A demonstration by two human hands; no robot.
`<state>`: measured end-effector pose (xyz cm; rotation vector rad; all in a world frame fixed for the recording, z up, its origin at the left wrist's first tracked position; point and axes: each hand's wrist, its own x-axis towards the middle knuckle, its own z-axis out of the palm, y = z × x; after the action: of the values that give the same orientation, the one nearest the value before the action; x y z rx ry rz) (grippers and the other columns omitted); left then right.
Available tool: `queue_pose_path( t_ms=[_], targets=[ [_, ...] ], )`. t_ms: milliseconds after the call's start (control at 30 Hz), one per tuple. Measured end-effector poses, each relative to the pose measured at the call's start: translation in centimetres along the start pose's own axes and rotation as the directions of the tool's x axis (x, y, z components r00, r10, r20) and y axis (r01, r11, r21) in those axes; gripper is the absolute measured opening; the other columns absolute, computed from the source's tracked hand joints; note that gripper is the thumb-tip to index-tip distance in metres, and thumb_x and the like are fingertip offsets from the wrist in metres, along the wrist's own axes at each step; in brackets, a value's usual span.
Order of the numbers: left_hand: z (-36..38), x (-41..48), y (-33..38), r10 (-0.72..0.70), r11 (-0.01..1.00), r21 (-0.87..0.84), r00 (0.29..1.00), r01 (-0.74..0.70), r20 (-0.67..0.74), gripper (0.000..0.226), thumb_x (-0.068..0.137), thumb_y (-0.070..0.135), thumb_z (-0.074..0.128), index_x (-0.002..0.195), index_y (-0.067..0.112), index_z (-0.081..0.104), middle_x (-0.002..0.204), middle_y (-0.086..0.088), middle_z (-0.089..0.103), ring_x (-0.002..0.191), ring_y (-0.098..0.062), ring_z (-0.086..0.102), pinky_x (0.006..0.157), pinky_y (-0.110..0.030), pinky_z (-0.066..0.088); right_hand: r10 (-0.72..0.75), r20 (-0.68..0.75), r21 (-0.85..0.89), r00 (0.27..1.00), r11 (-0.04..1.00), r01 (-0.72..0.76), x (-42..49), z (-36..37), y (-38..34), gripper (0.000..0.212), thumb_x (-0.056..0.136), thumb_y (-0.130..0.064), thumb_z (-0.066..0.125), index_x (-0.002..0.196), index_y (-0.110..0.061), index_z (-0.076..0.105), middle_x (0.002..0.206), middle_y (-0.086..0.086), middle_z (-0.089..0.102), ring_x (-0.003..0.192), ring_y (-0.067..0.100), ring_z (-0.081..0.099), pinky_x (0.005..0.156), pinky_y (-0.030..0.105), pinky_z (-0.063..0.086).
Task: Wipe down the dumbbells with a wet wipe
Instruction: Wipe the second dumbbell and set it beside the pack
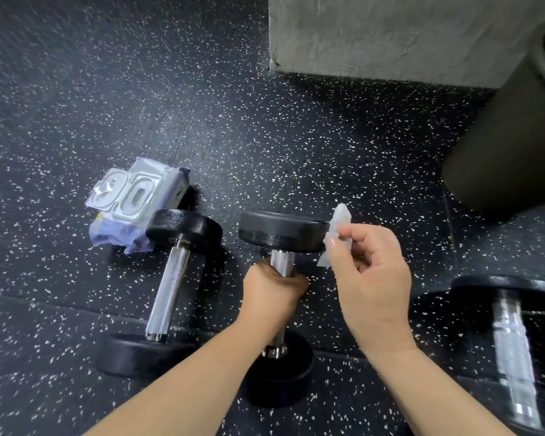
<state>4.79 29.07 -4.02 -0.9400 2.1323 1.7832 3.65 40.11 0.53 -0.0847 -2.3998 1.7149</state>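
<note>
While the left hand (272,289) wraps tight around the knurled steel grip of the middle dumbbell (283,231), the right hand (370,275) pinches a crumpled white wipe (339,229) between thumb and fingertips, its other fingers loosely curled. The wipe touches the right edge of that dumbbell's far head, a black disc whose rim faces the camera. The near head sits on the floor (76,89) below the left wrist, partly hidden by the forearm, so whether the far end is lifted off the floor cannot be told.

Just left of it lies a second dumbbell (167,287), flat on the floor, its bare grip slanting from a far head near the top down to a near head at lower left. Its far head rests against a pack of wipes (129,202), a pale blue pouch with a clear plastic lid flipped open. A third dumbbell (513,350) lies well apart at the right edge, blurred, its chrome grip running towards the camera.

The floor is dark rubber with white flecks. A grey concrete block (390,36) stands at the top, and a large dark cylinder (516,136) leans in from the upper right.
</note>
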Motion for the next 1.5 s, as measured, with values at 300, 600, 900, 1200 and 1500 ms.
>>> queue_pose_path(
  t_ms=[300,600,900,1200,1500],
  targets=[
    [0.3,-0.8,0.2,0.238,0.955,0.156,0.964,-0.254,0.115,0.035,0.081,0.009,0.065,0.058,0.026,0.045,0.056,0.010,0.049,0.052,-0.006,0.039,0.046,-0.016,0.037,-0.518,0.194,-0.103,0.833,0.834,0.542,0.1,1.3,-2.5,0.017,0.078,0.016,0.065,0.090,0.006,0.072,0.095,0.013,0.068,0.092,0.021,0.064,0.085,0.026,0.052],
    [2.0,-0.1,-0.5,0.158,0.952,0.219,0.956,-0.214,0.247,0.024,0.074,0.017,0.068,0.080,-0.004,0.057,0.060,-0.002,0.049,0.049,-0.014,0.037,0.043,-0.024,0.032,-0.578,0.373,-0.322,0.725,0.652,0.686,0.1,-5.2,-0.5,0.024,0.084,0.007,0.063,0.105,0.002,0.073,0.101,0.011,0.068,0.090,0.026,0.059,0.079,0.035,0.052],
    [2.6,-0.9,-0.4,0.137,0.941,0.258,0.942,-0.220,0.305,0.035,0.068,0.009,0.060,0.049,0.019,0.033,0.040,0.011,0.032,0.040,-0.012,0.025,0.041,-0.022,0.022,-0.366,0.638,-0.297,0.677,0.695,0.655,4.9,-2.1,-2.8,0.028,0.082,-0.009,0.049,0.085,-0.015,0.076,0.090,-0.005,0.070,0.092,0.026,0.060,0.065,0.043,0.055],
    [2.5,-1.0,-0.8,0.226,0.897,0.301,0.920,-0.325,0.320,0.021,0.065,0.017,0.059,0.060,0.014,0.039,0.051,0.006,0.038,0.049,-0.015,0.033,0.043,-0.035,0.030,-0.363,0.730,-0.198,0.579,0.699,0.688,3.9,-5.2,-3.3,0.028,0.080,-0.006,0.055,0.092,-0.019,0.077,0.100,-0.009,0.072,0.114,0.014,0.059,0.113,0.035,0.034],
    [2.4,-1.4,-0.5,0.118,0.923,0.315,0.943,-0.220,0.312,0.022,0.061,0.016,0.058,0.055,0.021,0.038,0.047,0.008,0.034,0.049,-0.019,0.028,0.048,-0.030,0.026,0.175,0.708,-0.398,0.684,0.899,0.182,7.4,-1.6,-4.5,0.028,0.087,-0.013,0.050,0.086,-0.026,0.075,0.065,-0.010,0.060,0.062,0.004,0.053,0.060,0.027,0.042]
  ],
)
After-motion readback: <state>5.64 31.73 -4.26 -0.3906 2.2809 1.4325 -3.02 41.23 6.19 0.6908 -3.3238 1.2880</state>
